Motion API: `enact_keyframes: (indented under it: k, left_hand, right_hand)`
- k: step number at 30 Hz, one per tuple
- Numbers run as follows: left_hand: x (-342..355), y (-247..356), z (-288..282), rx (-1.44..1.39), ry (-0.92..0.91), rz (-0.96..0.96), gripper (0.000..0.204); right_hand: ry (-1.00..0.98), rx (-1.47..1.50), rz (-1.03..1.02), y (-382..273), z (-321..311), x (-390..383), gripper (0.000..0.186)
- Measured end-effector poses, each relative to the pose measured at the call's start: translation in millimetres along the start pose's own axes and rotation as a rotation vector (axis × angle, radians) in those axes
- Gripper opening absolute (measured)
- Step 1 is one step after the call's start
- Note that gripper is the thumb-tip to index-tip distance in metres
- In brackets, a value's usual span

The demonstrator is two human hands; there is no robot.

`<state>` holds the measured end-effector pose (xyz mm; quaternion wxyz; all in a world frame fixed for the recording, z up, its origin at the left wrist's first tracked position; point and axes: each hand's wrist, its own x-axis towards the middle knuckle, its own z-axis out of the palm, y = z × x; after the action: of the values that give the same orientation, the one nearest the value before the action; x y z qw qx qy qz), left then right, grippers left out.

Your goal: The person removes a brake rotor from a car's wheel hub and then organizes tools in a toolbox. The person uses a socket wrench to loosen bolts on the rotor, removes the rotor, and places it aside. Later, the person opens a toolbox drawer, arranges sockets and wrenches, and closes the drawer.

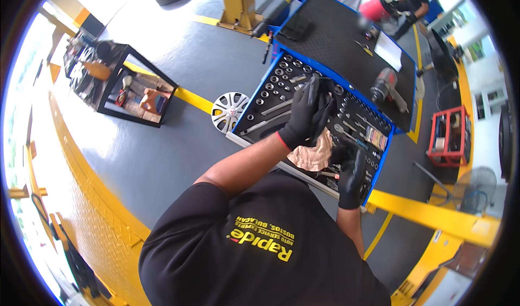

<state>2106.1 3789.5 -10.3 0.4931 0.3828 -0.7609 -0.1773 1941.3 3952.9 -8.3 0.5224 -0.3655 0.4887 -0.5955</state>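
My left hand [307, 113], in a black glove with a red cuff edge, is over the middle of an open tool drawer [255, 108]. Its fingers are curled close together, and something dark shows beside them that I cannot make out. My right hand [351, 171], also black-gloved, is low over the drawer's right part; its fingers are blurred and partly lost against the dark lining. Between the hands lies a crumpled tan cloth [313, 151]. Rows of sockets [275, 79] fill the drawer's left side, with long metal bars [277, 108] below them. A ratchet [340, 128] lies near the right hand.
On the blue cabinet's black top [330, 32] lie an impact wrench [385, 88], a white sheet [388, 51] and a dark phone-like slab [297, 27]. A hubcap [230, 112] and black-framed cart [135, 86] stand left. Another person [414, 5] works far right. Yellow lift parts surround me.
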Motion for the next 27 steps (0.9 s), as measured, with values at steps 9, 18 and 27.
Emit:
enact_keyframes:
  k: [9,18,27]
  left_hand:
    - [-56.8,33.7,7.0,-0.756,-0.93,-0.209,0.041]
    - [-96.7,-91.5,-88.7,0.16,-0.542,-0.281,0.017]
    - [-117.6,-56.5,-7.0,0.251,-0.745,-0.084,0.078]
  right_hand:
    - [-0.048,0.839,0.1,76.5,-59.5,33.6,0.054]
    - [0.788,0.232,-0.291,11.5,-208.6,-74.9,0.025]
    - [0.791,-0.869,-0.215,91.5,-151.9,-87.9,0.033]
